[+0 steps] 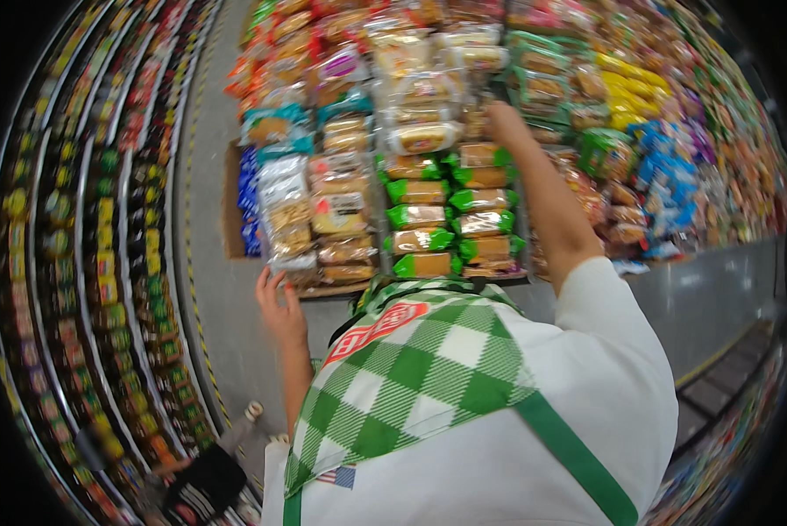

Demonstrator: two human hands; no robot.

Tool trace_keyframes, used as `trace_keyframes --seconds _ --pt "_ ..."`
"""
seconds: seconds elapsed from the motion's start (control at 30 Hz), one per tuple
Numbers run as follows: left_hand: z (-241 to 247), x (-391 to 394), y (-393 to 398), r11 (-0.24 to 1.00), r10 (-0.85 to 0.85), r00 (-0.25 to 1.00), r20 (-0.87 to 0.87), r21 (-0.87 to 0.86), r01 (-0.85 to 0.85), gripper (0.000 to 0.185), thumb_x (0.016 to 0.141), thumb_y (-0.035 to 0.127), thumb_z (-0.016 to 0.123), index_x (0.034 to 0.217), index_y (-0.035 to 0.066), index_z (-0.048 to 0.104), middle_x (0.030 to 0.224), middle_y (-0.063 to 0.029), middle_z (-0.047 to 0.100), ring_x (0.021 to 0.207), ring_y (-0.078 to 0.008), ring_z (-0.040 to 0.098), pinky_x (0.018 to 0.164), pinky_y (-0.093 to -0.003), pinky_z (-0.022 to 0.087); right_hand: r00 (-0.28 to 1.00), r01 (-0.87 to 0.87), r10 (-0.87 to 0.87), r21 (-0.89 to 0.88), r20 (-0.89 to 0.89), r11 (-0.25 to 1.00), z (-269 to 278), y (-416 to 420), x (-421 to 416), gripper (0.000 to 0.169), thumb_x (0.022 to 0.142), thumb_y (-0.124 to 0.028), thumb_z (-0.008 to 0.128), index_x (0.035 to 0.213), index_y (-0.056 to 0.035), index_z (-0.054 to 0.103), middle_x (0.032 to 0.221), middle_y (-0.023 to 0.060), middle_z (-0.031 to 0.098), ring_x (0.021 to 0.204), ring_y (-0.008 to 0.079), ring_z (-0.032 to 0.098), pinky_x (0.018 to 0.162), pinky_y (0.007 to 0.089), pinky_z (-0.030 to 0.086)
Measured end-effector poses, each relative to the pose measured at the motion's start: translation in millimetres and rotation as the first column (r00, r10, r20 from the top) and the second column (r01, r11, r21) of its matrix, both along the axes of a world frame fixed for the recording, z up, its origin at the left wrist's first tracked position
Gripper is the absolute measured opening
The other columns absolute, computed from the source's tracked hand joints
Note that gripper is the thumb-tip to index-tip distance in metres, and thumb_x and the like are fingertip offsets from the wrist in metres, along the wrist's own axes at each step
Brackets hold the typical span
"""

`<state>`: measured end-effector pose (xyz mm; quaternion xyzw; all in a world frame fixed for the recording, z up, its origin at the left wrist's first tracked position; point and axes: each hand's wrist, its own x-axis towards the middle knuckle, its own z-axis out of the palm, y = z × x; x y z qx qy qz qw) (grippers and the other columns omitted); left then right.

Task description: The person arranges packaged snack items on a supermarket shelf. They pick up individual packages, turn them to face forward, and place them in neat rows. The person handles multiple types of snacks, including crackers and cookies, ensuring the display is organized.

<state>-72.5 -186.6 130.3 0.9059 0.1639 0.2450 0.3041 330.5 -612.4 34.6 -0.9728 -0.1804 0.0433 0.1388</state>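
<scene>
My right hand (498, 121) reaches over a display of packaged bread, at packs (475, 123) beside the green-wrapped bread packs (538, 85); its fingers are blurred, so any hold cannot be told. My left hand (280, 306) is at the near left edge, fingers apart, its fingertips beside a clear-and-white bag of bread rolls (287, 223). Two columns of green-ended bread packs (422, 217) lie in the middle, before my body. White-trayed packs (423, 138) lie beyond them.
A cardboard box wall (234, 197) bounds the display at left. Yellow bags (630, 92) and blue bags (669, 171) lie at right. Long shelves of jars and packets (104, 250) stand across the grey floor (222, 302). Another person (206, 483) is at the lower left.
</scene>
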Motion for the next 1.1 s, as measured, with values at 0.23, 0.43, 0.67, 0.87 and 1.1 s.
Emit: trace_keyframes --seconds 0.23,0.43,0.67,0.87,1.1 --pt "33.4 -9.3 -28.7 0.996 -0.075 0.997 0.021 -0.038 0.076 0.025 0.085 -0.003 0.064 0.109 0.004 0.066 0.130 -0.0160 0.058 0.124 -0.0337 0.054 0.105 -0.0422 0.043 0.978 0.062 -0.119 0.309 0.170 0.949 129.2 -10.5 -90.5 0.024 0.084 -0.011 0.071 0.106 -0.0015 0.068 0.107 0.0169 0.067 0.098 0.0361 0.065 0.084 0.0402 0.052" --pt "66.7 36.1 -88.3 0.862 -0.505 0.862 0.038 0.069 0.502 0.048 0.077 0.011 0.077 0.122 0.005 0.060 0.123 -0.0147 0.061 0.121 -0.0373 0.055 0.103 -0.0450 0.044 0.907 -0.175 0.379 0.652 -0.184 0.737 154.2 72.3 -190.1 0.029 0.083 -0.006 0.073 0.111 -0.0016 0.066 0.114 0.0127 0.068 0.097 0.0251 0.068 0.083 0.0360 0.054" --pt "52.5 54.5 -102.2 0.896 -0.444 0.854 -0.271 -0.129 0.425 0.065 0.074 0.016 0.081 0.132 0.007 0.053 0.119 -0.0160 0.064 0.108 -0.0321 0.064 0.094 -0.0394 0.050 0.738 -0.057 0.577 0.820 -0.349 0.569 149.6 153.6 -251.5 0.042 0.079 -0.010 0.079 0.118 -0.0024 0.063 0.114 0.0117 0.067 0.098 0.0243 0.067 0.083 0.0348 0.055" --pt "30.5 22.0 -78.5 0.492 -0.363 0.932 0.003 -0.849 0.194 0.048 0.086 0.013 0.076 0.127 0.002 0.056 0.117 -0.0075 0.066 0.111 -0.0178 0.062 0.094 -0.0314 0.049 0.777 -0.284 0.596 0.734 -0.201 0.617 148.3 152.3 -250.3 0.055 0.080 -0.009 0.080 0.128 -0.0047 0.055 0.114 0.0087 0.064 0.093 0.0133 0.063 0.082 0.0293 0.053" --pt "12.7 -2.2 -66.4 0.445 -0.366 0.929 -0.047 -0.886 0.130 0.057 0.084 0.018 0.080 0.134 0.001 0.057 0.124 -0.0076 0.065 0.113 -0.0148 0.060 0.096 -0.0300 0.048 0.617 0.006 0.543 0.693 -0.569 0.721 126.8 161.3 -272.0 0.030 0.083 -0.019 0.079 0.101 0.0005 0.065 0.083 0.0123 0.067 0.075 0.0213 0.065 0.067 0.0315 0.050"
